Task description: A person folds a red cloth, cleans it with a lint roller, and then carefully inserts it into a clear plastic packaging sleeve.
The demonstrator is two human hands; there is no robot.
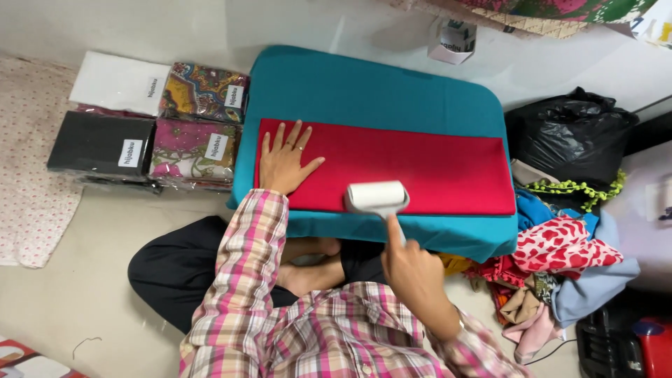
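A folded red cloth [420,164] lies flat on a teal padded board [364,87]. My left hand [283,161] rests open, palm down, fingers spread, on the cloth's left end. My right hand [409,262] grips the handle of a white lint roller [376,197], index finger stretched along the handle. The roller head sits on the near edge of the red cloth, about at its middle. I sit cross-legged in front of the board, in a pink plaid shirt.
Several wrapped fabric packs [150,122] are stacked on the floor to the left. A black plastic bag [570,136] and a heap of mixed clothes [560,262] lie to the right. A small white box [451,42] stands behind the board.
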